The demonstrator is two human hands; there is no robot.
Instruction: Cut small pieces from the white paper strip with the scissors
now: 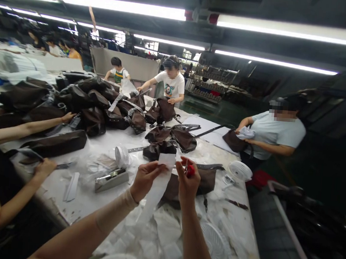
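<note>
The wide table is covered in white and strewn with translucent scraps near the hands. A heap of dark brown, leather-like bags is piled on its far left part. Beyond the right hand, a broad dark brown bag is laid flat. A long white strip is held up above the table; its upper end is pinched between the thumb and fingers of the left hand, and its length is hung below them. A small red-handled tool, probably snips, is gripped in the curled fingers of the right hand, just beside the strip's upper end. Whether the strip is touched by that hand cannot be told.
</note>
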